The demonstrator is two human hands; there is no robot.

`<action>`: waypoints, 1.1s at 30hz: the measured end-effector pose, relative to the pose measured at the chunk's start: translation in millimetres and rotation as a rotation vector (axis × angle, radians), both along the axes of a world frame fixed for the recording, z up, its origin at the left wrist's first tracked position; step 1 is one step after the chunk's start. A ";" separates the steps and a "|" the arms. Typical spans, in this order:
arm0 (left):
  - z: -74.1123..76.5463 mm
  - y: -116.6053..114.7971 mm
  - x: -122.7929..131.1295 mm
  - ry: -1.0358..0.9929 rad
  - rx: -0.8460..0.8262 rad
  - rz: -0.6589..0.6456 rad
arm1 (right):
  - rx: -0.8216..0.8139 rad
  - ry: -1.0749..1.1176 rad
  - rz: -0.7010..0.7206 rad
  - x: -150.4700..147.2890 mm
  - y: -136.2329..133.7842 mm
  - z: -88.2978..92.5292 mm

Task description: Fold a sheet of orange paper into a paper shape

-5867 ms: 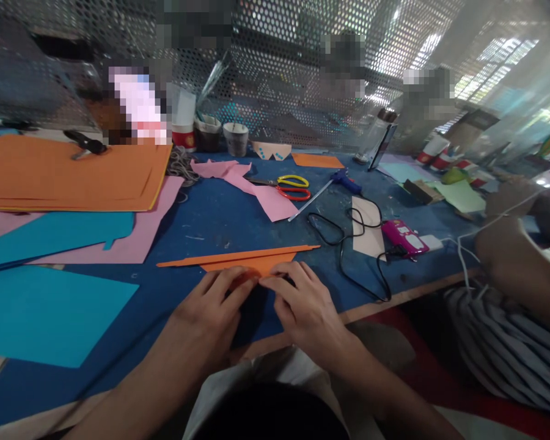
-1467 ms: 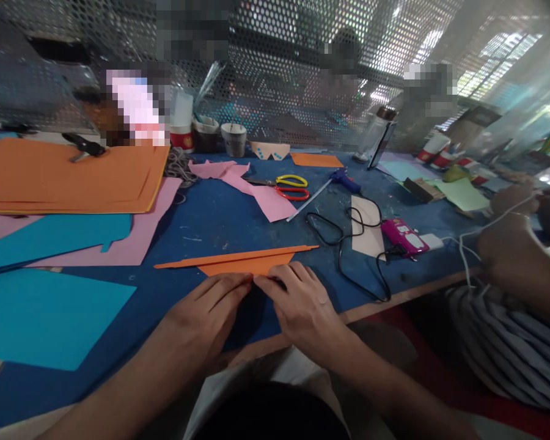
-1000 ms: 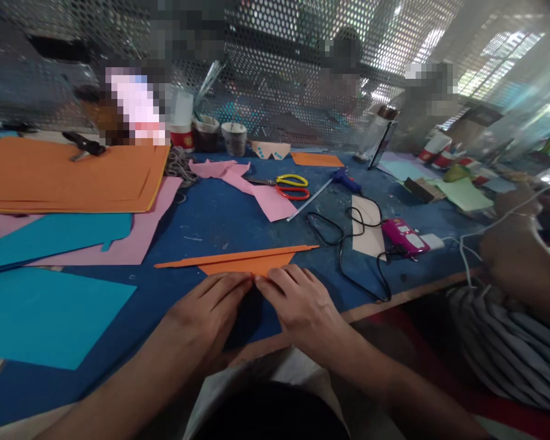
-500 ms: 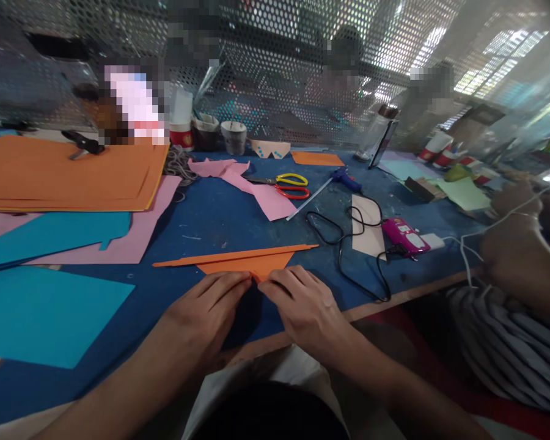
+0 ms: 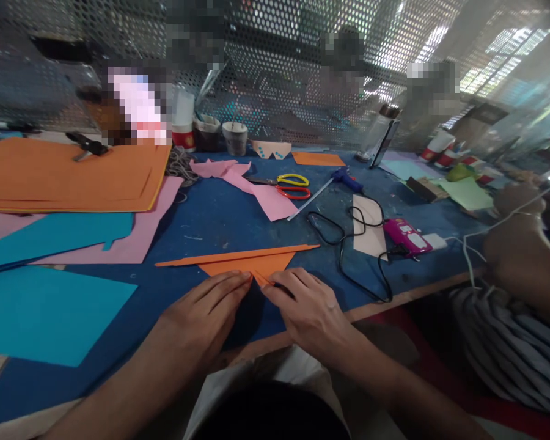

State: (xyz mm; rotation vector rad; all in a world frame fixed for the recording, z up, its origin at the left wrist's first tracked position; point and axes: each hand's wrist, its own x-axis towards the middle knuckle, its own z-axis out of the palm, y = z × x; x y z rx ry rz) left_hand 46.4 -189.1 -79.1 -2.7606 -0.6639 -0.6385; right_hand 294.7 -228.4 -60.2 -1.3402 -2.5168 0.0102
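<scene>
A folded piece of orange paper (image 5: 252, 264) lies in front of me on the blue table, with a long narrow strip folded along its far side. The fingers of my left hand (image 5: 211, 308) are pressed together on its near left part, the fingertips at the middle of the near edge. On the right, my right hand (image 5: 305, 302) pinches the near edge between thumb and fingers. A small pointed fold shows between the two hands. My palms and fingers hide the near corners of the paper.
Beyond the paper lie scissors (image 5: 293, 186), pink paper (image 5: 270, 205) and a blue glue gun (image 5: 347, 179) with its black cable (image 5: 343, 266). Orange sheets (image 5: 64, 174) and blue paper (image 5: 55, 311) cover the left. Another person's arm (image 5: 522, 244) rests at the right edge.
My right hand has shifted slightly right and down, drawing a little away from my left fingertips. More of the fold at the paper's near edge now shows between them.
</scene>
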 end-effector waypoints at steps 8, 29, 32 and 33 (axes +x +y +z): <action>5.3 1.4 2.3 -0.005 0.037 -0.016 | -0.017 -0.012 -0.017 -4.7 1.1 8.4; 7.1 -6.8 -3.0 0.020 -0.004 0.052 | 0.016 0.004 -0.051 -7.6 2.5 1.7; 7.4 -8.6 -3.3 0.027 -0.015 0.054 | 0.047 0.019 -0.061 -7.3 0.1 -2.0; 7.0 -9.0 -3.4 0.015 -0.010 0.049 | 0.056 0.053 -0.061 -6.9 -0.4 -3.6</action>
